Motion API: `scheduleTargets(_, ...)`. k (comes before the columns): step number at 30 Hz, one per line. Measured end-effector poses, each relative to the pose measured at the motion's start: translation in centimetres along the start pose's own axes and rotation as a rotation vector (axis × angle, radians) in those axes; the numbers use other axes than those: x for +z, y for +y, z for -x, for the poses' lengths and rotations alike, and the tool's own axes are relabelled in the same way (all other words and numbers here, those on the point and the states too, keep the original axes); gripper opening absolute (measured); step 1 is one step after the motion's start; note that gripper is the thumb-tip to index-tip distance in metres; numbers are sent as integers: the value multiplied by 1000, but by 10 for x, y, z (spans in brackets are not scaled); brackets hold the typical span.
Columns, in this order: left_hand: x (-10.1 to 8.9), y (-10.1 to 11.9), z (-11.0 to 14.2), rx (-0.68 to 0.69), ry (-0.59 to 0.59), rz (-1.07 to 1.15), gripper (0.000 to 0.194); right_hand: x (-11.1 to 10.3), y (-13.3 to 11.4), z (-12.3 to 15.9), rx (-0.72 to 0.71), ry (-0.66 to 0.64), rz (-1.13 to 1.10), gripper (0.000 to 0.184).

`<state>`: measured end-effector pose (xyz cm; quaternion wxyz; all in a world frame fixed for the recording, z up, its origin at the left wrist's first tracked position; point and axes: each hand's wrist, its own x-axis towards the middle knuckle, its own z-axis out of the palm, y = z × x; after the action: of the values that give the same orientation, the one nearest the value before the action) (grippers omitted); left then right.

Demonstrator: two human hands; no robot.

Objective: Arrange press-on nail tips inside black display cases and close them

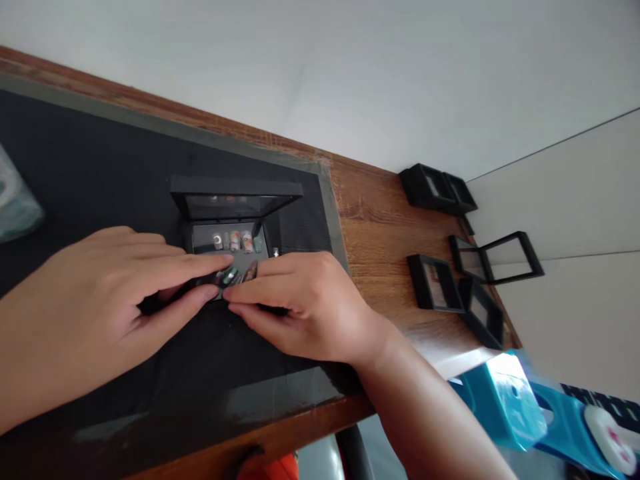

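Observation:
A small black display box (pixel 223 180) lies open on the dark mat, its windowed lid raised at the back. Decorated press-on nails (pixel 235 241) stand in a row on its grey insert (pixel 205 238). Nearer the front are a shiny green press-on nail (pixel 230 275) and a brown one (pixel 251 271). My left hand (pixel 135 280) reaches in from the left, thumb and forefinger closed around the front nails near the green one. From the right, my right hand (pixel 300 300) has thumb and forefinger pinched together at the box's front edge; whatever is between them is hidden.
Several black windowed boxes stand on the wooden table (pixel 370 233) at the right, one box (pixel 505 260) with its lid up. A pale plastic packet (pixel 17 197) lies at the far left. Blue plastic items (pixel 510 400) sit at lower right, and a white wall rises behind.

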<state>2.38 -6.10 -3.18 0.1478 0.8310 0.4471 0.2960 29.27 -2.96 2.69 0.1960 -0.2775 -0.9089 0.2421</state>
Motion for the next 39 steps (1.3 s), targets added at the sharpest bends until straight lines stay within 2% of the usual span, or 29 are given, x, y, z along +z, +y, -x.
scheduleTargets(4,-1,0,-4,60,-43,-70,33,-1,1,1,23,-7,-77,13)
scheduleTargets(9,-3,1,-6,62,-47,-74,31,-2,-1,-3,43,-38,-147,14)
scheduleTargets(15,-5,6,-9,20,-26,-106,34,-2,-2,-5,148,-26,-156,8)
scheduleTargets(24,-7,7,-11,50,27,-149,36,-4,-5,-2,97,-64,-23,10)
scheduleTargets(27,-8,8,-12,120,23,-142,34,-4,-4,0,75,-63,-68,11)
scheduleTargets(33,-10,8,-17,252,7,-133,28,-2,-1,-2,31,56,-173,8)
scheduleTargets(36,-9,8,-17,229,7,-126,31,-6,1,-5,-3,180,-165,5)
scheduleTargets(39,-9,6,-15,200,29,-142,30,-8,2,-5,52,266,-223,8)
